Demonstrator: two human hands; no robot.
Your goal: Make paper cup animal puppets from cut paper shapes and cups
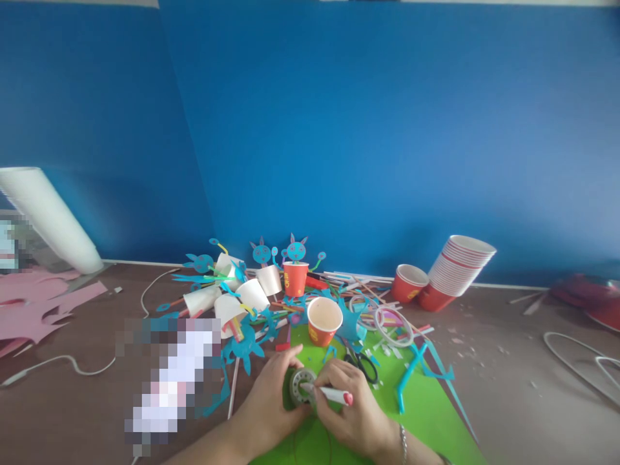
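Observation:
My left hand (276, 394) is curled round the left side of a grey ring (297, 387) with small dark holes about its rim. The ring appears to lie against a green sheet (416, 420), and green shows through its centre. Gripped in my right hand (351, 407) is a white marker (334, 394) with a red end, its tip inside the ring. Fingers of the right hand are close to the ring's right side. Just beyond the hands, black-handled scissors (365, 367) rest on the sheet. A red-and-white paper cup (323, 330) stands upright behind the ring.
Paper-cup figures with blue cut-out faces (296, 250) stand or lie at the back, among straws and blue scraps. Tape rolls (393, 327) and a bent blue straw (405, 381) lie right. Farther right leans a cup stack (455, 271). Pink paper (39, 307) and a white roll (53, 223) are left.

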